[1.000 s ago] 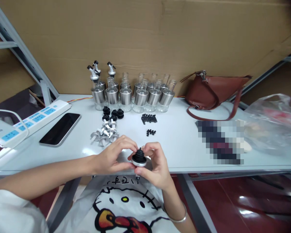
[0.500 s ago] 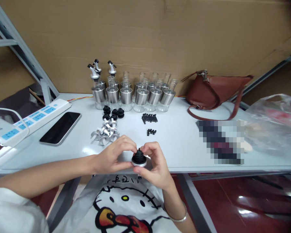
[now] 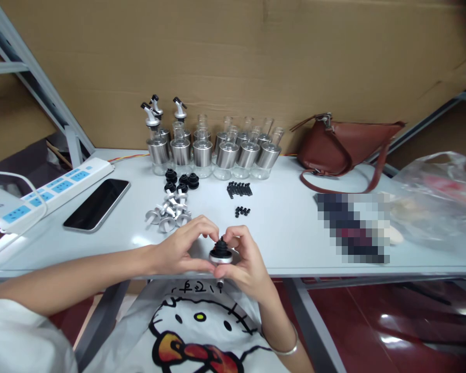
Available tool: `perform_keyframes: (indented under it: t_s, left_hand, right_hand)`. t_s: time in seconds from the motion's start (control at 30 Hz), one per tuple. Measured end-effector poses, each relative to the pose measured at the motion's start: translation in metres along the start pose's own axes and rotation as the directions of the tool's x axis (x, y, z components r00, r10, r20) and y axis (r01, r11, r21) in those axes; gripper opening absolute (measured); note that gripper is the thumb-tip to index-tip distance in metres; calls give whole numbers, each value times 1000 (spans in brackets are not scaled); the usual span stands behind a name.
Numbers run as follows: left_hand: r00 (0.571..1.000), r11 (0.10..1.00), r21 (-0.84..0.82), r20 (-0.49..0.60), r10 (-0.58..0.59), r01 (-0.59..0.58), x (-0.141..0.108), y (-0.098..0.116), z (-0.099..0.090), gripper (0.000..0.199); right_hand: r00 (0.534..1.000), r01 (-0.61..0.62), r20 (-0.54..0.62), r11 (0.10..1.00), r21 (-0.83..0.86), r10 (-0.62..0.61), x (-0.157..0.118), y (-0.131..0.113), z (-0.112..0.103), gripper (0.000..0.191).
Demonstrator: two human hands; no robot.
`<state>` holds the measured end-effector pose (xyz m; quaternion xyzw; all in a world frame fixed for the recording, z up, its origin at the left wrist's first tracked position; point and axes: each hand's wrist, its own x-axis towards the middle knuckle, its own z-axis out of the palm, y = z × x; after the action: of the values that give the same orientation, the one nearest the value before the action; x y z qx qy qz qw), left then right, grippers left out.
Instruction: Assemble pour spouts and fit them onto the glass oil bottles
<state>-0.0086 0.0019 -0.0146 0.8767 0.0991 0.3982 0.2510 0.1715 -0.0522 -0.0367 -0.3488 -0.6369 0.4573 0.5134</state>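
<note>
Between my two hands is a bottle pourer (image 3: 221, 252), its ribbed black stopper pointing up and its silver spout hanging below the rim. My left hand (image 3: 186, 246) grips it from the left, thumb at the silver rim and fingertips at the stopper. From the right, my right hand (image 3: 246, 259) pinches it the same way. Beyond my left hand lies a heap of silver spout pieces (image 3: 169, 212), with black ribbed stoppers (image 3: 181, 181) behind it. Small black levers (image 3: 239, 189) and tiny black caps (image 3: 242, 211) lie in groups farther right.
Several glass bottles with steel sleeves (image 3: 202, 151) stand at the back, a few with pourers fitted. A phone (image 3: 97, 205) and a power strip (image 3: 58, 191) are on the left. A brown handbag (image 3: 345, 145), a blurred item (image 3: 351, 228) and a plastic bag (image 3: 442, 197) occupy the right.
The bottle pourer has tilted slightly and shifted a little left, so more of its spout shows below the rim. Both hands keep their grip.
</note>
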Motion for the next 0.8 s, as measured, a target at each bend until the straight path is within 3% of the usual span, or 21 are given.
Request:
perform_keyframes:
  t_s: [0.3,0.47,0.8]
  left_hand:
    - [997,997,26,32,-73,72,0,3,1,28]
    - [997,998,-2,-7,-70,70,-1,2,1,28]
    - [1000,999,-48,3,-17,17,1,-1,-1,35]
  right_hand:
    - [1000,-15,-16,999,-30,14,-1,4,1,50]
    - [1000,15,24,999,-28,-15,-4,0,0,39]
    - [995,-24,104,990,140,10,-2,-4,-1,35]
